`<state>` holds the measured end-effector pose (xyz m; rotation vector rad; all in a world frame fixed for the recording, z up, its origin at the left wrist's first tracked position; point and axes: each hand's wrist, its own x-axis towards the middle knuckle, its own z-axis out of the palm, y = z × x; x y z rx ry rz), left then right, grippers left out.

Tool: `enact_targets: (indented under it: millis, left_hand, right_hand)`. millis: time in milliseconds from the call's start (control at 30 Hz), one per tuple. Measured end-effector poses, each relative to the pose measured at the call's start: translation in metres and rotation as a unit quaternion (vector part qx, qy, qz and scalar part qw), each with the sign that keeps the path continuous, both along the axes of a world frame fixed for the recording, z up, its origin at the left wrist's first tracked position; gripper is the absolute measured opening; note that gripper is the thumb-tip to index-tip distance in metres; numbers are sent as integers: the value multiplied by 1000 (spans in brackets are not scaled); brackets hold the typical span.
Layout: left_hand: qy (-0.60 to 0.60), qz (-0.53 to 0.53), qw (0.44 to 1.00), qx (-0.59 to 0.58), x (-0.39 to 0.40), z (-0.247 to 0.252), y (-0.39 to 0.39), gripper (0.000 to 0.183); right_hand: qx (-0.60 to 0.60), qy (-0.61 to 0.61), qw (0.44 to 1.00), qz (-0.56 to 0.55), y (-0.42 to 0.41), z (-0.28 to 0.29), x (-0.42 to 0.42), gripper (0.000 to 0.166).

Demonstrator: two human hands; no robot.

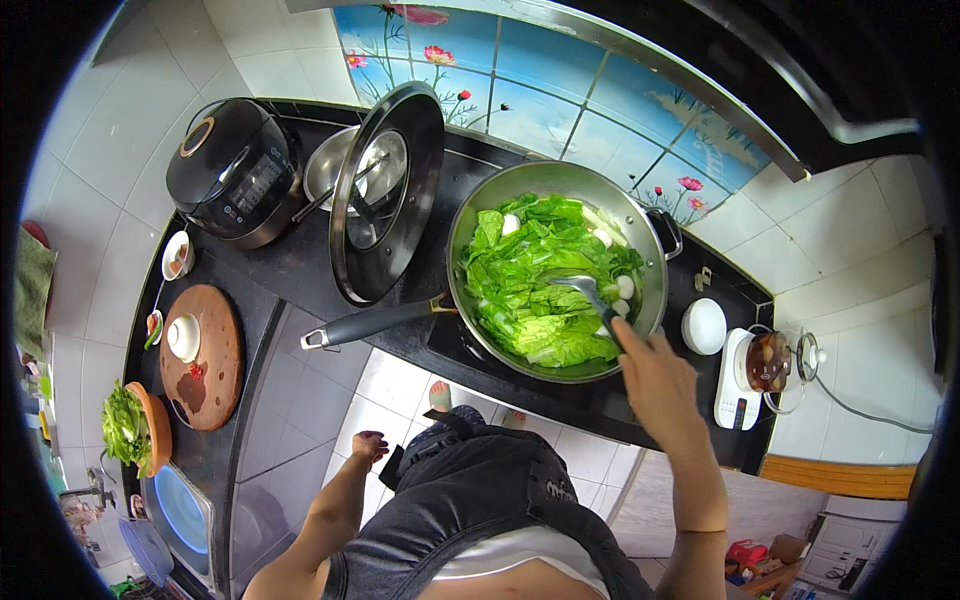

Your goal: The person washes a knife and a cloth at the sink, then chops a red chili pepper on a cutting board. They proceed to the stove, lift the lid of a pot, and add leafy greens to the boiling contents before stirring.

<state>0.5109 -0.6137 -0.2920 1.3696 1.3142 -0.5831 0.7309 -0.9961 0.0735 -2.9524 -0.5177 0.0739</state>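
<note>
My right hand (pixel 660 382) grips the dark handle of a metal spatula (pixel 586 288), whose head rests among the greens in a deep frying pan (pixel 559 175). Bright leafy greens (pixel 525 277) fill most of the pan, with several white round pieces (pixel 625 286) among them, mostly on the right side. The pan's long grey handle (pixel 375 322) points left, over the counter edge. Beside my body, above the floor, my left hand (pixel 370 447) hangs with loosely curled fingers and nothing visible in it. It touches neither the pan nor the counter.
A large pan lid (pixel 427 180) stands upright left of the pan, before metal bowls (pixel 322 169) and a rice cooker (pixel 232 176). A round cutting board (pixel 217 345) holds a white bowl (pixel 184 338). Rightward are another white bowl (pixel 704 326) and an electric kettle (pixel 766 361).
</note>
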Motion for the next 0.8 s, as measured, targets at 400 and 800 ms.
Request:
enact_targets:
  millis: [400,800]
  left_hand:
    - [2,-3,1000,0,-8,-6,-2,22]
    - [1,15,1000,-11,-7,-9,-6,21]
  right_hand:
    - [51,0,997,-60,-2,6,5,38]
    - [17,1,998,-54,2,-5,-9,39]
